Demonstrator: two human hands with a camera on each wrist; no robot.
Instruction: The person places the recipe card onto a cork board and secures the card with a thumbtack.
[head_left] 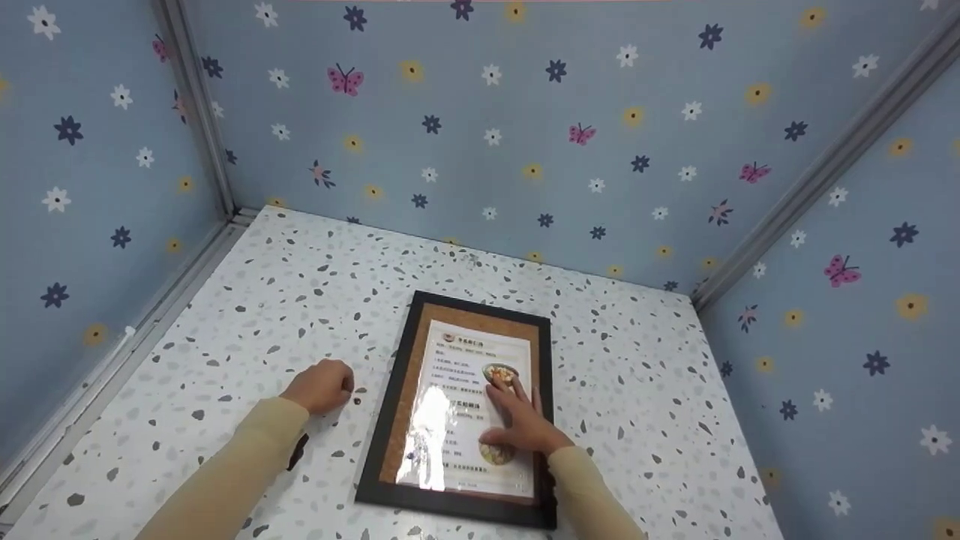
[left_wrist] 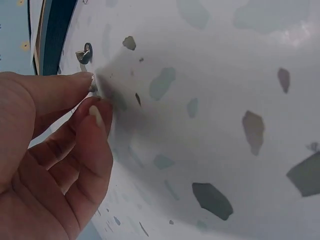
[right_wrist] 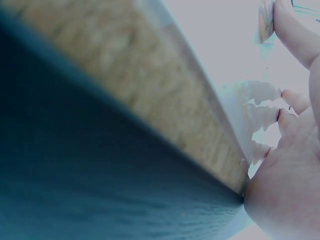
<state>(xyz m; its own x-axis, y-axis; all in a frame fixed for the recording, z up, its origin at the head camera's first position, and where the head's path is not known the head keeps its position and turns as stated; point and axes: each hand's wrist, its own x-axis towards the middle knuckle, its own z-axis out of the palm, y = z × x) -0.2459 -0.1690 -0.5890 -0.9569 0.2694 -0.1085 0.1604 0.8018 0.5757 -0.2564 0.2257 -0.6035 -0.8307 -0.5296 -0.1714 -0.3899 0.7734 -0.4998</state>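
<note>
We judge the glossy sheet (head_left: 459, 409) on the corkboard (head_left: 487, 321), lower centre, light, bendable and slippery, best held by its edges; right hand (head_left: 521, 426) rests on it, fingers spread, left hand (head_left: 321, 386) pinches a tiny shiny object (left_wrist: 93, 86).

Two hands show, one left hand (head_left: 321, 386) and one right hand (head_left: 521, 421), with two pale yellow sleeves (head_left: 225, 465). There is one black-framed rectangular cork board (head_left: 450, 508) bearing one white printed paper sheet (head_left: 495, 482); that sheet carries two larger food pictures (head_left: 498, 373) and one smaller round one. One small shiny metal piece (left_wrist: 85, 54) lies loose, and a second glints, mostly hidden, between the left fingers. One white speckled counter (head_left: 637, 405) and three blue flower-patterned wall panels (head_left: 465, 157) appear, with five pink butterflies (head_left: 345, 80).
</note>
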